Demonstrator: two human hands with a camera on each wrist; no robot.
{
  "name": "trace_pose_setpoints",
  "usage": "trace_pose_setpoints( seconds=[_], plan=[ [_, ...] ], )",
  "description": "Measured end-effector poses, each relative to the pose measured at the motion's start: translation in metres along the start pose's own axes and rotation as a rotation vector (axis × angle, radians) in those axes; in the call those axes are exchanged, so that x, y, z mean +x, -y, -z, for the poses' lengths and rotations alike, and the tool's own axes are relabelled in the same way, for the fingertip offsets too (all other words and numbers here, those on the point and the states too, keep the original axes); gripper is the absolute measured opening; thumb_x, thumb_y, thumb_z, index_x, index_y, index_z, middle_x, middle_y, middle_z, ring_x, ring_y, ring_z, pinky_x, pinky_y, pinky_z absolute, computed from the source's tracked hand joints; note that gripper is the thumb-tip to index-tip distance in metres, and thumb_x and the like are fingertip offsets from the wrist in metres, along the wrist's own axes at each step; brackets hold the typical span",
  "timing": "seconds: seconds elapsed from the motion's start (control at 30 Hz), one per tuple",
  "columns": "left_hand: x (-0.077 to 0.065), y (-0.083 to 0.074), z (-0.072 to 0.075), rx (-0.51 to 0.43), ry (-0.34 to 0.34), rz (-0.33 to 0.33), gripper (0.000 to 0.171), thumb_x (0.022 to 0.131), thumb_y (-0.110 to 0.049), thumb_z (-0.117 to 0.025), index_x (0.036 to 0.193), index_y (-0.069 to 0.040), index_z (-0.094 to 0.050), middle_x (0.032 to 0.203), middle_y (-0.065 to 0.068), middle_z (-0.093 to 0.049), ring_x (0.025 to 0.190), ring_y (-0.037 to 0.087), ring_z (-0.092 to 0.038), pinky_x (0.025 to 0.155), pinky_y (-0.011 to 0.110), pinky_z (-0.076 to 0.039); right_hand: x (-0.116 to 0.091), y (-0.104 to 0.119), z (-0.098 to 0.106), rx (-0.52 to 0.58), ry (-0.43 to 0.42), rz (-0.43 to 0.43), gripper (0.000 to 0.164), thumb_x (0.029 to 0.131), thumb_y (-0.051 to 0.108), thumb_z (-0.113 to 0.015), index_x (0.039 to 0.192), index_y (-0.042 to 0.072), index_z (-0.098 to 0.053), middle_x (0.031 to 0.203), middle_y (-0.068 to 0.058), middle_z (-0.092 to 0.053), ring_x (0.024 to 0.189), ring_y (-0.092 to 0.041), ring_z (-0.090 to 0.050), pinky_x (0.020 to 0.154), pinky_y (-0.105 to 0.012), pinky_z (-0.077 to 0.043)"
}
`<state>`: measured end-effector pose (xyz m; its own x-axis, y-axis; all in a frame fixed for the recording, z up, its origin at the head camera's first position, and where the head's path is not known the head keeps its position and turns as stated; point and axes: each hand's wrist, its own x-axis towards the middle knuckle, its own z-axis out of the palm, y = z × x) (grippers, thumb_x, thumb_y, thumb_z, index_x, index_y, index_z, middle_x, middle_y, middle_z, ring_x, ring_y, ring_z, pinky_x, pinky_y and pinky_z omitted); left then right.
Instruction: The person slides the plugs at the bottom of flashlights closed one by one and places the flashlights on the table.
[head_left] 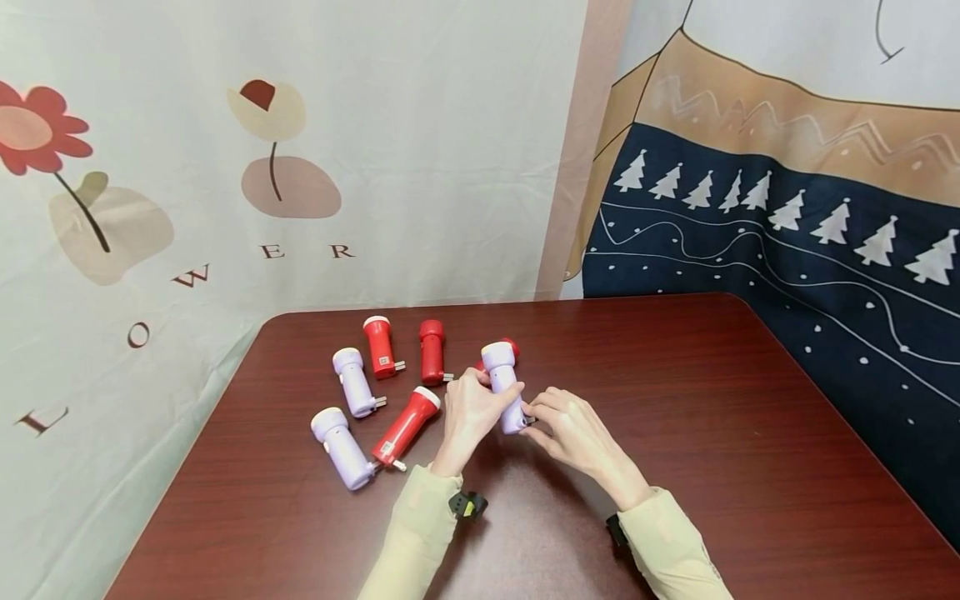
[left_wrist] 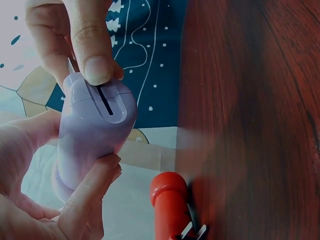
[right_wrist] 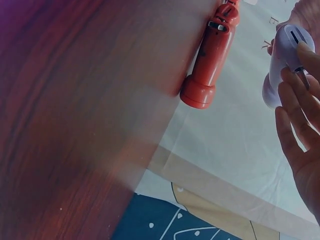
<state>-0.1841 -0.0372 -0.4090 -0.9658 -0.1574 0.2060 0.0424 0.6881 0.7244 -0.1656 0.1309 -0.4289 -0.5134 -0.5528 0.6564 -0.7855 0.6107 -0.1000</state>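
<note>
My left hand [head_left: 471,410] grips a lavender flashlight [head_left: 501,367] round its body, raised over the table with the wide lamp head pointing away. At the base end, my right hand [head_left: 573,432] pinches the flashlight between thumb and fingers. The left wrist view shows the right thumb [left_wrist: 96,57] pressed at the dark slot in that end. Metal plug prongs [right_wrist: 303,77] stick out there beside the right fingertips. Behind the held flashlight lies a red flashlight [head_left: 511,344], partly hidden by it and the left hand.
Left of the hands, several red and lavender flashlights lie on the dark red table [head_left: 750,467], among them a red one with a white head [head_left: 405,429] and a lavender one [head_left: 345,450], their plug prongs folded out. A printed curtain [head_left: 450,167] hangs behind the table.
</note>
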Motion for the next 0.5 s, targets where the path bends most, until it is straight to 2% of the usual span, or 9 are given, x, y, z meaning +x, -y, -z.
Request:
trace_pose_setpoints(
  seconds=[0.5],
  plan=[
    [-0.0004, 0.0003, -0.0017, 0.000, 0.006, 0.009, 0.044, 0.069, -0.044, -0.078, 0.081, -0.004, -0.064, 0.072, 0.009, -0.068, 0.062, 0.024, -0.061, 0.053, 0.029, -0.044, -0.0024, -0.0005, -0.0032, -0.009, -0.024, 0.016, 0.023, 0.066, 0.018, -0.085, 0.081, 0.009, -0.070, 0.076, 0.003, -0.065, 0.069, -0.008, -0.050, 0.060, -0.019, -0.042]
  ],
)
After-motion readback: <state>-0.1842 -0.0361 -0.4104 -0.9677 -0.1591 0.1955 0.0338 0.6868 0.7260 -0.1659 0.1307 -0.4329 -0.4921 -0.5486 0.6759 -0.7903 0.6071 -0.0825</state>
